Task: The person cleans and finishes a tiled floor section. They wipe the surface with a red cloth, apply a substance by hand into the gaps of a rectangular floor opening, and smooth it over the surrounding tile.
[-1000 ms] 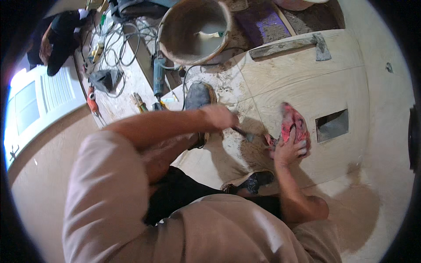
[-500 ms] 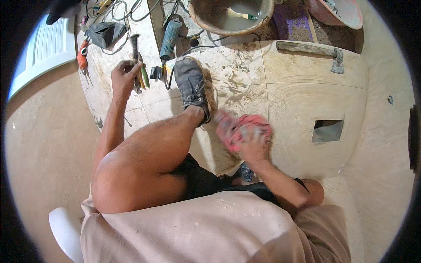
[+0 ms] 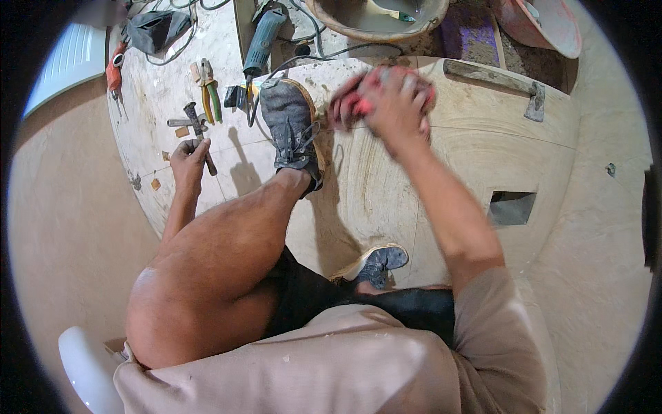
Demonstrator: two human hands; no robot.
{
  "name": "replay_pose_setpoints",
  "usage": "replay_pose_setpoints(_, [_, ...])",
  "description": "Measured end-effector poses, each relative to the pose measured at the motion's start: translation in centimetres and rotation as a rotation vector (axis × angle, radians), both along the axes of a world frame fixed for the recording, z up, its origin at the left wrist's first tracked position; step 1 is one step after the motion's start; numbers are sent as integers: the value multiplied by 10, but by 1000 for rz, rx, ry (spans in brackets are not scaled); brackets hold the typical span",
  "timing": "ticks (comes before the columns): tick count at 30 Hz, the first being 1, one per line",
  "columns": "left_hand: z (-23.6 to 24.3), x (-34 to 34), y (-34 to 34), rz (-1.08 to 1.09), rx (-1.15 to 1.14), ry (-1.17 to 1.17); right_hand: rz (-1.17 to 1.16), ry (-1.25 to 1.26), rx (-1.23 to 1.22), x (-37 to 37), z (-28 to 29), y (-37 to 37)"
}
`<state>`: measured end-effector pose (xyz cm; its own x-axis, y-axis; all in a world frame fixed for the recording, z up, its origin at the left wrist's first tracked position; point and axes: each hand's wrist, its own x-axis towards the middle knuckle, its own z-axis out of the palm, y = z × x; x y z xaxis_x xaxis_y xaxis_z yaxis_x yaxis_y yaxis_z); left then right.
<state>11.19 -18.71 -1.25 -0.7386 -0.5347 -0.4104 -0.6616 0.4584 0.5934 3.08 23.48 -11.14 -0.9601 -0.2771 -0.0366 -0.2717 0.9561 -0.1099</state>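
Observation:
My right hand (image 3: 400, 114) is closed on a crumpled red rag (image 3: 347, 107), pressed against the pale tiled floor (image 3: 386, 172) just right of my forward shoe; hand and cloth are blurred. At the left, my left hand (image 3: 187, 160) pinches a slim hand tool (image 3: 209, 164) with a dark broad end (image 3: 192, 110). A grey metal bar lies across that tool's upper part; whether the two are joined I cannot make out. Just beyond it lie pliers (image 3: 206, 103) with yellow and green handles.
My shoe (image 3: 284, 114) stands mid-floor. An angle grinder (image 3: 264, 43), cable, black pouch (image 3: 157, 33) and orange-red tool (image 3: 114, 72) lie at far left. A bucket (image 3: 324, 22), red basin (image 3: 562, 38) and hammer-like tool (image 3: 486, 75) occupy the far side. A square hole (image 3: 512, 208) opens at right.
My right hand has swept the rag away from me, from beside my shin to near the shoe's toe. My left hand has come nearer with its tool, away from the pliers.

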Motion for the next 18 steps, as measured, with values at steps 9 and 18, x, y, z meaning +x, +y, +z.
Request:
replay_pose_setpoints(9, [-14, 22, 6, 54, 88, 39, -68, -227, -32, 126, 51, 64])
replay_pose_setpoints(18, [-7, 29, -14, 56, 16, -17, -188, -211, -142, -9, 22, 31])
